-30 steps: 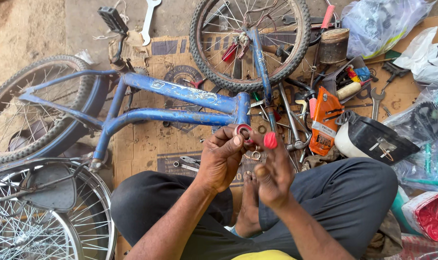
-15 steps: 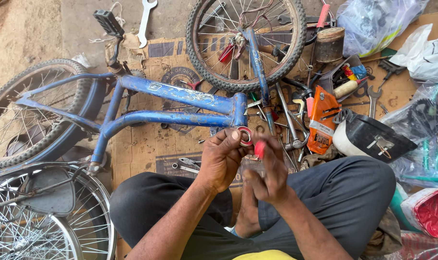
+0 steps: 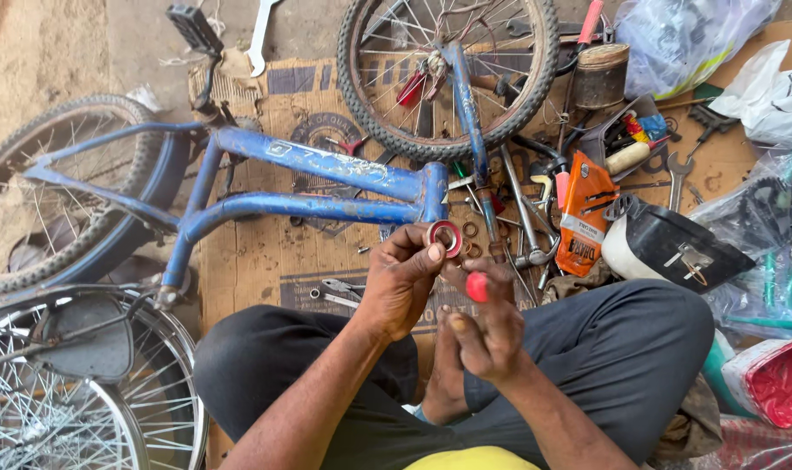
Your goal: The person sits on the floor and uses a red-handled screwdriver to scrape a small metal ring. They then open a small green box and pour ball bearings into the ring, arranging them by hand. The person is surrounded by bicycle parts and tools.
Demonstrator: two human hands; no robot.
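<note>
Right hand [image 3: 492, 326] dropped lower; left hand [image 3: 404, 278] keeps ring [image 3: 444, 238].

You sit on a bare dirt floor [image 3: 39, 52], sandy brown, seen in the upper left of the frame, with flattened cardboard [image 3: 256, 252] spread over the middle as a work mat. A blue bicycle frame [image 3: 326, 174] lies across the cardboard, spoked wheels [image 3: 74, 400] fill the lower left, and loose wrenches [image 3: 522, 209], an orange packet [image 3: 583, 213] and plastic bags [image 3: 683, 35] crowd the right side. Soft, even daylight falls over it all.
</note>
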